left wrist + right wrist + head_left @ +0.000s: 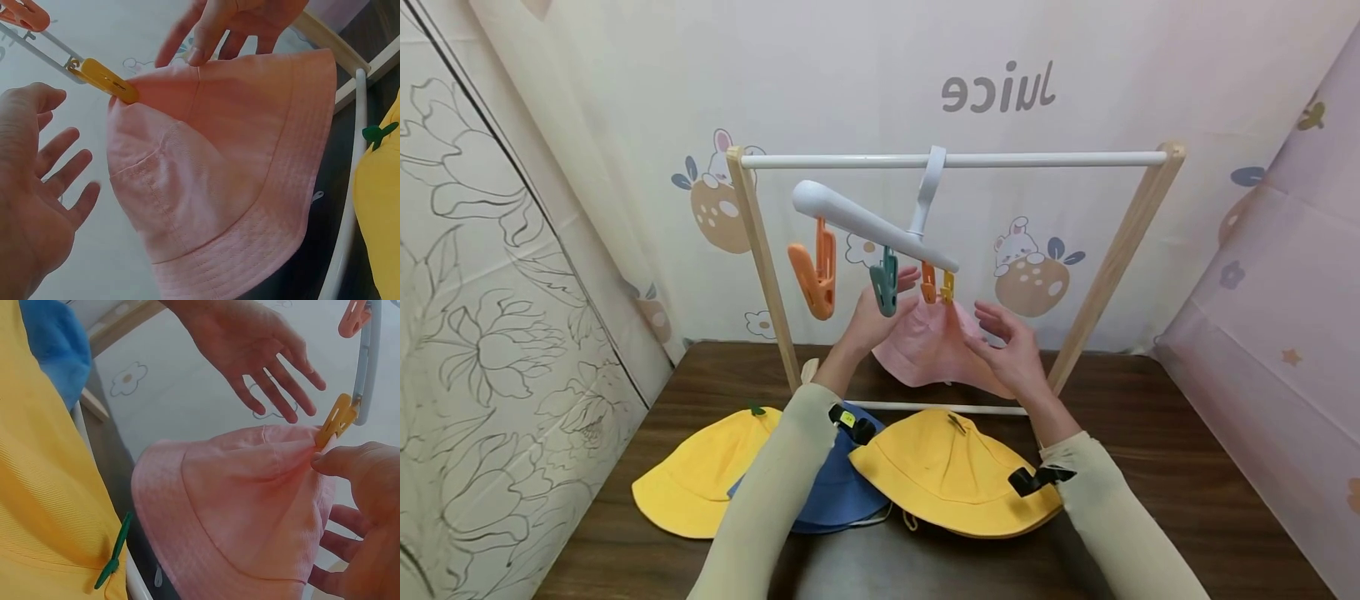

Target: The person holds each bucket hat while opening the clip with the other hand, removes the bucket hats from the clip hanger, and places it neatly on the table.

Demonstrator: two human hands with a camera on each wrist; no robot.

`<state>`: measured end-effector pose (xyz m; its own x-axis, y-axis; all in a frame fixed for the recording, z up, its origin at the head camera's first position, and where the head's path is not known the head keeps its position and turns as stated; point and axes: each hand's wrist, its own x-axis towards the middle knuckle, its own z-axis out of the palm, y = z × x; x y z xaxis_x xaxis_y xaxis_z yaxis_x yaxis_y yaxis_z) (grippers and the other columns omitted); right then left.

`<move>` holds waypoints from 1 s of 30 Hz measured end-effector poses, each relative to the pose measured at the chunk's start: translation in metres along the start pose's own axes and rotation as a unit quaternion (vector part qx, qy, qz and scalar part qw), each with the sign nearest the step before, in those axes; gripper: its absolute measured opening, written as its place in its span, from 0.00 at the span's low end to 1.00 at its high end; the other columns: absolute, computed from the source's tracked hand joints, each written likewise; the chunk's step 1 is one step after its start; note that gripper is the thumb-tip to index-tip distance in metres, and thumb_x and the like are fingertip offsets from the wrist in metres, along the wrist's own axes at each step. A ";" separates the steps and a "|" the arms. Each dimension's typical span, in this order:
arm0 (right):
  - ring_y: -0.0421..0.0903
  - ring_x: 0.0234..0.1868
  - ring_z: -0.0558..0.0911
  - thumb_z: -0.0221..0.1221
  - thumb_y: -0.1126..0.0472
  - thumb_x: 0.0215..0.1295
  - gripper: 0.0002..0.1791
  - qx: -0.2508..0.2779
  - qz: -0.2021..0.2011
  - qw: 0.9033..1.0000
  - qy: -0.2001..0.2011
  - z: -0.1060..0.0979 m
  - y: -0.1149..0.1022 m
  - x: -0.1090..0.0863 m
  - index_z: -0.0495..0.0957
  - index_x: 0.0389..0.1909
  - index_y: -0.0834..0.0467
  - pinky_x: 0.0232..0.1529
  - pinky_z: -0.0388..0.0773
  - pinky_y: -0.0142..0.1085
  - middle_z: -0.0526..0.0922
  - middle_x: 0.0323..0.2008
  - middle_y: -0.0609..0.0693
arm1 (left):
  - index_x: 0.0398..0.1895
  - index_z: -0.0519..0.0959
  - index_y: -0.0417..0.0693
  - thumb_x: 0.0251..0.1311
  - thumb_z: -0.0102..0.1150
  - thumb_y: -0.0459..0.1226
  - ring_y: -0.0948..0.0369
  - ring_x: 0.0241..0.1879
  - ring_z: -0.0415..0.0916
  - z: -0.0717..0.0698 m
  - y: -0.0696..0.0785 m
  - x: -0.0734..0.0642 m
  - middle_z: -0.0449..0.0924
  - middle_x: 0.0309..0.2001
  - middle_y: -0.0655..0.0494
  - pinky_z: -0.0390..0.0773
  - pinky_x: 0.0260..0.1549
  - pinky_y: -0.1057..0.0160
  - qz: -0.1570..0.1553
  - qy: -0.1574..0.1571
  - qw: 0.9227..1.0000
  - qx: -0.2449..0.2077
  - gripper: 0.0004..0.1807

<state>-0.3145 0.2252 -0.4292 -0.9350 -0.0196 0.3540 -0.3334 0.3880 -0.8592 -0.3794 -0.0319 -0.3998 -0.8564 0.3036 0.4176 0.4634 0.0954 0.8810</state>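
A pink bucket hat [917,346] hangs by its crown from a yellow clip [947,288] at the far end of a white hanger [861,218]. To the left of the hat is my left hand [874,321], its fingers spread and apart from the cloth in the left wrist view. On the other side, my right hand [1017,354] has its thumb at the fabric just below the clip, as the right wrist view shows. Its other fingers [344,547] are loosely spread along the hat's edge, partly hidden behind it; whether they touch is unclear.
Orange [817,279] and green [885,282] clips hang from the hanger, with another orange clip [928,283] near the yellow one. The hanger hooks over a white rail [1037,159] on a wooden frame [1112,267]. Yellow hats [955,467] and a blue hat [838,492] lie on the table [1187,500].
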 end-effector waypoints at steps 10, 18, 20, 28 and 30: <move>0.69 0.77 0.80 0.72 0.63 0.76 0.37 0.003 0.004 1.000 -0.011 0.003 0.001 0.000 0.72 0.82 0.62 0.81 0.73 0.68 0.79 0.77 0.68 | 0.84 0.69 0.43 0.76 0.67 0.31 0.43 0.85 0.71 0.000 0.007 0.006 0.74 0.83 0.42 0.73 0.83 0.40 -0.014 -0.020 0.999 -0.037 0.36; 0.68 0.77 0.80 0.73 0.62 0.76 0.38 0.001 0.012 1.000 -0.012 0.004 0.002 -0.003 0.72 0.82 0.62 0.81 0.74 0.66 0.80 0.77 0.68 | 0.85 0.67 0.43 0.77 0.66 0.33 0.42 0.85 0.71 0.004 0.010 0.010 0.72 0.84 0.41 0.73 0.83 0.41 -0.010 -0.048 0.999 -0.023 0.36; 0.68 0.78 0.79 0.73 0.61 0.76 0.38 0.003 0.018 1.000 -0.014 0.005 0.001 -0.004 0.71 0.83 0.61 0.82 0.73 0.66 0.79 0.77 0.68 | 0.85 0.67 0.43 0.78 0.66 0.33 0.42 0.85 0.71 0.005 0.012 0.010 0.72 0.84 0.40 0.73 0.84 0.41 -0.010 -0.055 0.998 -0.019 0.35; 0.68 0.79 0.78 0.73 0.62 0.76 0.41 0.004 0.028 0.999 -0.021 0.008 0.003 -0.005 0.68 0.85 0.60 0.81 0.74 0.66 0.77 0.79 0.68 | 0.84 0.66 0.41 0.79 0.63 0.31 0.39 0.83 0.72 0.009 0.013 0.014 0.73 0.82 0.38 0.73 0.84 0.41 0.002 -0.090 0.996 -0.025 0.34; 0.68 0.79 0.78 0.73 0.61 0.76 0.41 0.004 0.031 0.999 -0.022 0.008 0.003 -0.005 0.68 0.85 0.59 0.81 0.75 0.65 0.76 0.80 0.67 | 0.84 0.65 0.41 0.80 0.62 0.30 0.39 0.82 0.72 0.011 0.014 0.014 0.73 0.82 0.37 0.74 0.82 0.40 0.001 -0.101 0.994 -0.037 0.33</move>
<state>-0.3115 0.2192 -0.4364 -0.9584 -0.0372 0.2829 -0.2753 0.3818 -0.8823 -0.3827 -0.0156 -0.3842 -0.7889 0.4885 0.3730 0.4410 0.0273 0.8971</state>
